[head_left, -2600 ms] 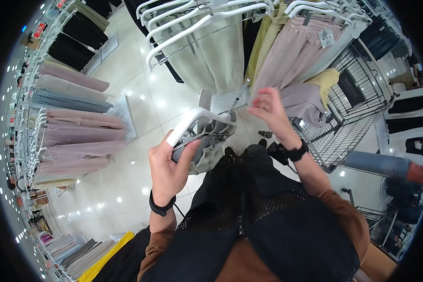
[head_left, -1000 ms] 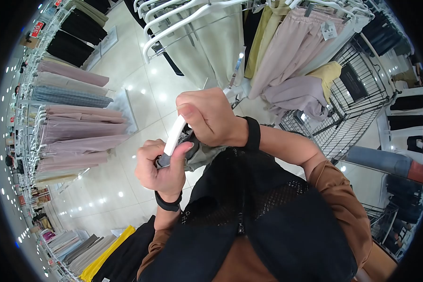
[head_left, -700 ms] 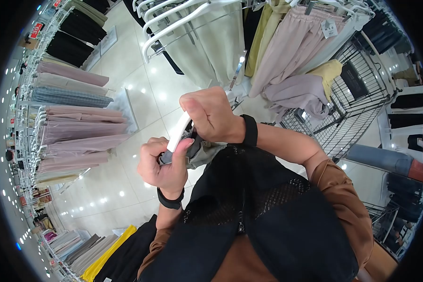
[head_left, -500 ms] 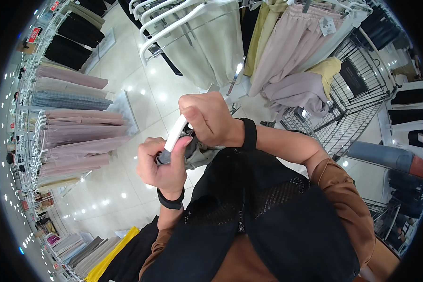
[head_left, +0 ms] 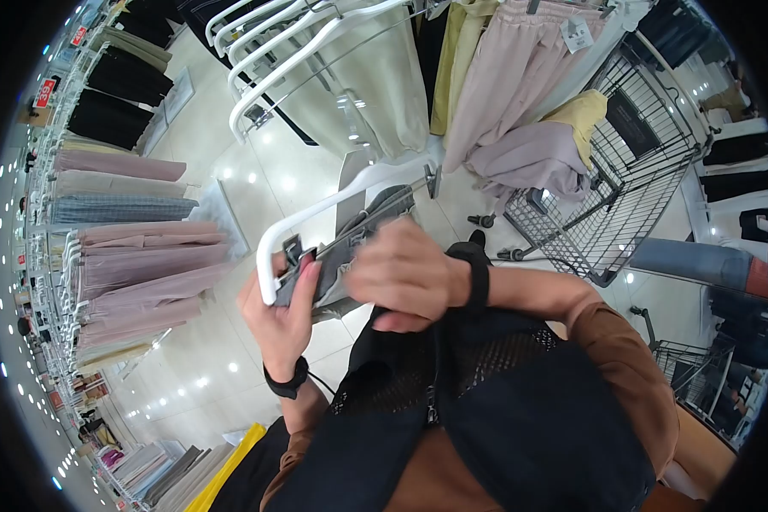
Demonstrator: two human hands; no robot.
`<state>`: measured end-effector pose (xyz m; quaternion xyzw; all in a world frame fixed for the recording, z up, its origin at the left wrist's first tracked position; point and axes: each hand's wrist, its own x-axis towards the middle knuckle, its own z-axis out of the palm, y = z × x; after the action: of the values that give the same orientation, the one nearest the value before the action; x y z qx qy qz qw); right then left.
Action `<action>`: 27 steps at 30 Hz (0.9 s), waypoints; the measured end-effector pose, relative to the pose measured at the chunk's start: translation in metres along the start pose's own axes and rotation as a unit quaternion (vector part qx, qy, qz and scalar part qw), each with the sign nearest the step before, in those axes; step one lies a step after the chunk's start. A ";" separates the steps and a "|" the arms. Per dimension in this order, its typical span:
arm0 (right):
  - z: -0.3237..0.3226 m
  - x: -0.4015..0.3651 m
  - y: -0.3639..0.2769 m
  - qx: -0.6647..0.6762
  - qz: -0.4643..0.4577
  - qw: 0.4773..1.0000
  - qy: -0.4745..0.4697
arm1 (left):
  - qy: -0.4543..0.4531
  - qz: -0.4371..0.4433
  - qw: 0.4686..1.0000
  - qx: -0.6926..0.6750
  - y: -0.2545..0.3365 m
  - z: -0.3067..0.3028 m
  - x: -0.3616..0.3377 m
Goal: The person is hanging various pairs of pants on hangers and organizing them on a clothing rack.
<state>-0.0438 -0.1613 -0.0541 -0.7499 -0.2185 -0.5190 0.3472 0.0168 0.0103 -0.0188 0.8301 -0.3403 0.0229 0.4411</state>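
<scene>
A white clip hanger [head_left: 320, 205] slants in front of me, with a grey garment [head_left: 337, 264] along its metal rod. My left hand [head_left: 277, 311] grips the hanger's near end, thumb pressed at the dark clip [head_left: 293, 250] and the garment's edge. The other clip [head_left: 433, 182] sits at the rod's far end. Over the garment's near side is my right hand [head_left: 410, 277], smeared by motion with its fingers bent; I cannot tell whether it holds the cloth.
Ahead hang pale trousers [head_left: 375, 85] on white hangers, beside pink trousers [head_left: 508, 77]. A wire shopping cart [head_left: 631, 171] stands at the right, with a lilac garment [head_left: 538, 158] over its edge. Clothes racks [head_left: 128, 243] line the left, and folded clothes [head_left: 158, 478] lie lower left.
My right hand has come off the hanger bar and moved down and right over the garment. More of the hanger now shows, turned lengthwise, while my left hand stays at its near end.
</scene>
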 end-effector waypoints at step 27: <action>-0.044 -0.140 0.115 0.425 0.573 0.687 -0.142 | 0.157 -0.064 0.979 -0.111 -0.015 -0.043 -0.046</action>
<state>-0.0433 -0.2657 -0.2086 -0.5658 0.0096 0.0416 0.8234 0.0017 0.0732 -0.0194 0.7823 -0.2135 0.0864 0.5788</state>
